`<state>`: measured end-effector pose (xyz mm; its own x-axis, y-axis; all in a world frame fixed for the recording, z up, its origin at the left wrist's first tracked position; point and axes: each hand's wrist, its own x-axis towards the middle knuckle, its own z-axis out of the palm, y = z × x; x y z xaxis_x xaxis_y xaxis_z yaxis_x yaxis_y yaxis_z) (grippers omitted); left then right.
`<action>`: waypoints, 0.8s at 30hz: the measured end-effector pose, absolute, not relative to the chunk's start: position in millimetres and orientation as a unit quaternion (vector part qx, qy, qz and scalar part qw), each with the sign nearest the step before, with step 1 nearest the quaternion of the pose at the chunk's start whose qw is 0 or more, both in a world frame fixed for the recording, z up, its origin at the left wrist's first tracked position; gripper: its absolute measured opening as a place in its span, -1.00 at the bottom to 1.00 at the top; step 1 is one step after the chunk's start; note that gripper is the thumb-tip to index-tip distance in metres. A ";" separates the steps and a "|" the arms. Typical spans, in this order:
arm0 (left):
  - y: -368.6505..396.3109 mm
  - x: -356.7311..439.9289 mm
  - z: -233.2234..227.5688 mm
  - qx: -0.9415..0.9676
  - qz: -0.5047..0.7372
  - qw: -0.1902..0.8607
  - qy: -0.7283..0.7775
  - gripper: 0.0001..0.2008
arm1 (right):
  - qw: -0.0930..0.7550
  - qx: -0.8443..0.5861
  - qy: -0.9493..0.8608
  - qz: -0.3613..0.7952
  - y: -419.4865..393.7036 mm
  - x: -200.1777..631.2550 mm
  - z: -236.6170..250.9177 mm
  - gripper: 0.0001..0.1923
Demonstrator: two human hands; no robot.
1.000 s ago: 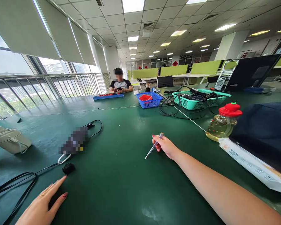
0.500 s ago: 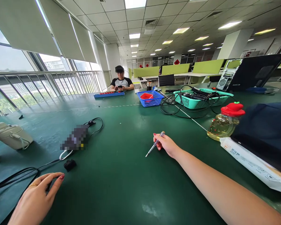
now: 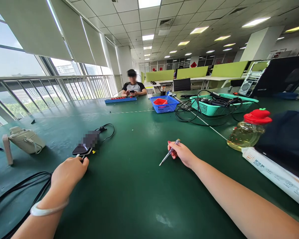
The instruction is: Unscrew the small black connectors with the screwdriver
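1. The right hand rests on the green table, fingers closed round a thin screwdriver held like a pen, its tip slanting down to the left and touching the table or just above it.
2. The left hand lies knuckles up, fingers curled over a small black plug, which is mostly hidden. I cannot tell how firmly it grips it.
3. Just past that hand lies a phone, with a white cable end at its near edge and a black cord looping off behind it.
4. A black cable runs along the table by the left wrist.
5. Far left sits a cream bag.
6. To the right stands a red-capped bottle of yellow liquid.
7. Further back are a blue basket and a teal basket full of cables.
8. Another person sits at the far end.
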<state>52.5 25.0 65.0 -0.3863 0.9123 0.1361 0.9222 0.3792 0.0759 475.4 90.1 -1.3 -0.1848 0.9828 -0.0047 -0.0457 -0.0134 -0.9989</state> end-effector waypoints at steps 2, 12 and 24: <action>29.2 54.3 61.8 -0.531 -0.028 0.032 -0.846 -0.53 | 0.463 -0.440 -0.531 0.557 90.1 475.5 -1.1 -0.48; 31.0 62.9 56.3 -0.544 0.020 0.041 -0.838 -0.50 | 0.463 -0.435 -0.531 0.562 92.2 475.2 -2.5 -0.45; 27.7 53.4 46.5 -0.598 0.025 0.089 -0.796 -0.40 | 0.462 -0.435 -0.531 0.561 91.7 475.1 -1.9 -0.45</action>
